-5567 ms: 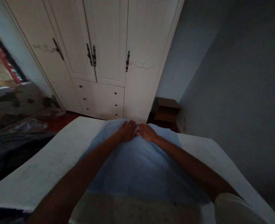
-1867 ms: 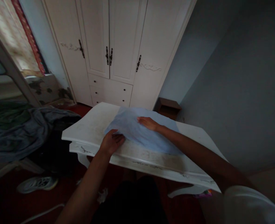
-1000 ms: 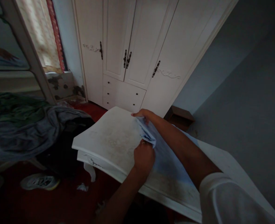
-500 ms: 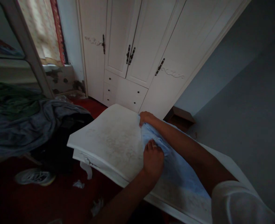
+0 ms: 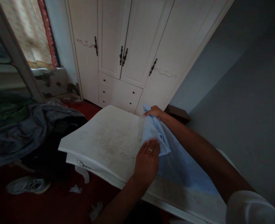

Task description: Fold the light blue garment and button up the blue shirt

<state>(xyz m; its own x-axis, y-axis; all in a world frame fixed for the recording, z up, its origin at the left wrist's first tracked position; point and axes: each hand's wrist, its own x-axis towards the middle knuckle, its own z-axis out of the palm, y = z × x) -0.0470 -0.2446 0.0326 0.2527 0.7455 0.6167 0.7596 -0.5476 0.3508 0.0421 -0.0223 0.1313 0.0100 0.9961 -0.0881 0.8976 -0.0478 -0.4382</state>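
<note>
Cloth: light blue cloth (image 5: pixel 181 161) spread over the right part of the white tabletop (image 5: pixel 104 137), its left edge raised and turned over into a loose flap.
Right hand: the right hand (image 5: pixel 154 111) is at the tabletop's far edge, fingers closed around the cloth's far corner and holding it a little off the surface.
Left hand: the left hand (image 5: pixel 148 160) lies near the front edge, fingers straight and together with their tips against the flap; a ring (image 5: pixel 149 150) shows on one finger. The thumb is hidden, so whether it pinches the cloth cannot be told.
Step in hand: judging by the lifted edge and the two hands at its ends, a fold of the left side over the rest of the cloth.
Next move calls for: both ends of the flap carried across together, so that the edge lands straight and no crease is trapped under it.
Tabletop: bare and smudged to the left of the cloth.
Behind: a white wardrobe (image 5: pixel 128 46) with dark handles and small drawers; a brown stand (image 5: pixel 177 112) just beyond the right hand.
Left of the tabletop: a heap of clothes (image 5: pixel 22 130), and a shoe (image 5: pixel 27 185) on the red floor (image 5: pixel 46 205).
</note>
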